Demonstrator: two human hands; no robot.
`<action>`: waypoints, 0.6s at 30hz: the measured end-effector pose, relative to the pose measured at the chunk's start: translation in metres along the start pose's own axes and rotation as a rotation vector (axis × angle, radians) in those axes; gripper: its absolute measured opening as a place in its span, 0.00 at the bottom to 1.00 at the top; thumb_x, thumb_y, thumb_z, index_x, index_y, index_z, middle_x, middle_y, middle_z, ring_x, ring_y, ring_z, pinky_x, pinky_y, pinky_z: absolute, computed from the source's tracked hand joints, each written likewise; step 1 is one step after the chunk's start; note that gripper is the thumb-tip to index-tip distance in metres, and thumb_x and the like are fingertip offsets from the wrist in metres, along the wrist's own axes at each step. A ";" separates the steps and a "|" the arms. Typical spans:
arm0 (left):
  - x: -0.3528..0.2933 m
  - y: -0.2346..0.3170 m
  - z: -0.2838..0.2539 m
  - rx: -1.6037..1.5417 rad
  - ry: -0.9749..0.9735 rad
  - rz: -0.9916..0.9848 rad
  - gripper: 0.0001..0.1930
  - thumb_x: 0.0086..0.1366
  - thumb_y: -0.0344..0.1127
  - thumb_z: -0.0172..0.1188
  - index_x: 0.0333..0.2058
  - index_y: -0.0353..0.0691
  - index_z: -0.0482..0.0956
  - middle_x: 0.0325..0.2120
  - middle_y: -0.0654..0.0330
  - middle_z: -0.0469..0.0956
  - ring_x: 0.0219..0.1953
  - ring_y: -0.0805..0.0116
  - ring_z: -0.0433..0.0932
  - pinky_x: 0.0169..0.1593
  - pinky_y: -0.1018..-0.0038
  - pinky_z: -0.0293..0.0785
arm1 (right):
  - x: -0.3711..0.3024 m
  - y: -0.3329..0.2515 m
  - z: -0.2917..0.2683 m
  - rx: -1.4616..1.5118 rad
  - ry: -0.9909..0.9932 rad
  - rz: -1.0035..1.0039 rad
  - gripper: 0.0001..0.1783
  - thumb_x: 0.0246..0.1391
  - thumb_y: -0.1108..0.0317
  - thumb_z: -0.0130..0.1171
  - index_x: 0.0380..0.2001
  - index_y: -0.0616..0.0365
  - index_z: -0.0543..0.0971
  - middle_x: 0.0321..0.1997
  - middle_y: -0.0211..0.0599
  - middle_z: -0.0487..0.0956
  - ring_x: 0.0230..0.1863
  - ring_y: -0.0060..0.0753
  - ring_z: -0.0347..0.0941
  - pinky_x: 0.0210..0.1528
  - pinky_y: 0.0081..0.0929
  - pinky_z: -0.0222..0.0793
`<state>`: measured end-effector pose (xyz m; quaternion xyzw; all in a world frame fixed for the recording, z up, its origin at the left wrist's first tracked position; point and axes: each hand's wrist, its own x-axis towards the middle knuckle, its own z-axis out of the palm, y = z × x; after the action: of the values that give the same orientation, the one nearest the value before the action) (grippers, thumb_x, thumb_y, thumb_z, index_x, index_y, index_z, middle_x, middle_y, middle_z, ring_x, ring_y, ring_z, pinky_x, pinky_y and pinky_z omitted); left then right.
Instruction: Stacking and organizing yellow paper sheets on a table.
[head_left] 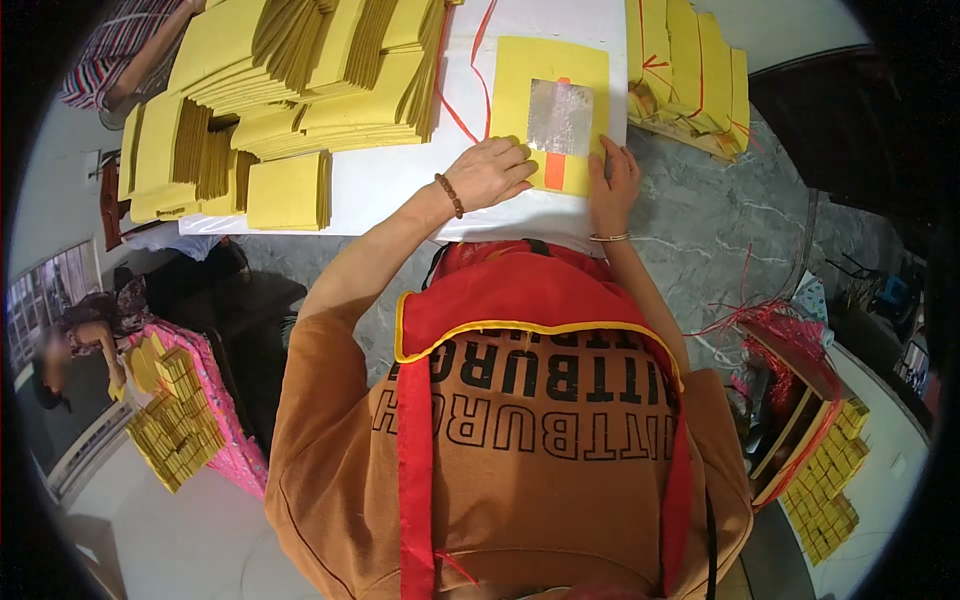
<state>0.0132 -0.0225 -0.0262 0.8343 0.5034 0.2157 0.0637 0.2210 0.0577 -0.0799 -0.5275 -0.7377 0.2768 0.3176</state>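
A yellow paper sheet [510, 85] lies on the white table before me, possibly the top of a pile. It bears a silver foil rectangle [560, 117] and an orange-red strip [554, 171] that shows above and below the foil. My left hand [492, 172], with a beaded bracelet at the wrist, holds the sheet's lower left edge with bent fingers. At the right edge, my right hand [614, 187] grips the paper, thumb on top and fingers along the outer side. Whether either hand has paper beneath its fingertips is hidden.
Folded yellow paper stacks [365, 110] crowd the table's left side; a red ribbon [478, 75] lies between them and the sheet. Tied yellow bundles [695, 75] stand right. A person's arm [150, 55] reaches in far left. Another person [95, 335] is beside a pink-covered table [215, 400].
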 end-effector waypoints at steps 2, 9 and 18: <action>0.003 -0.004 0.003 -0.055 -0.011 0.012 0.11 0.54 0.33 0.59 0.36 0.38 0.75 0.34 0.58 0.74 0.39 0.61 0.72 0.43 0.68 0.70 | 0.001 -0.001 0.000 0.091 0.006 0.052 0.18 0.55 0.57 0.48 0.47 0.49 0.74 0.48 0.35 0.74 0.57 0.45 0.59 0.59 0.39 0.51; 0.011 -0.017 -0.001 -0.337 -0.067 -0.142 0.08 0.59 0.31 0.55 0.33 0.33 0.75 0.30 0.51 0.75 0.34 0.55 0.75 0.39 0.66 0.72 | 0.002 -0.003 -0.004 0.167 0.020 0.003 0.21 0.61 0.56 0.34 0.46 0.51 0.75 0.49 0.34 0.74 0.55 0.46 0.60 0.60 0.37 0.51; 0.013 -0.021 -0.005 -0.524 -0.111 -0.338 0.10 0.61 0.35 0.50 0.33 0.34 0.75 0.27 0.53 0.74 0.33 0.55 0.74 0.35 0.66 0.70 | 0.002 0.016 0.003 0.350 0.029 0.073 0.18 0.58 0.57 0.41 0.46 0.51 0.75 0.49 0.36 0.74 0.56 0.44 0.59 0.60 0.37 0.49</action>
<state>-0.0010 -0.0014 -0.0245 0.7044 0.5580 0.2784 0.3389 0.2276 0.0635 -0.0933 -0.4947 -0.6539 0.4048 0.4048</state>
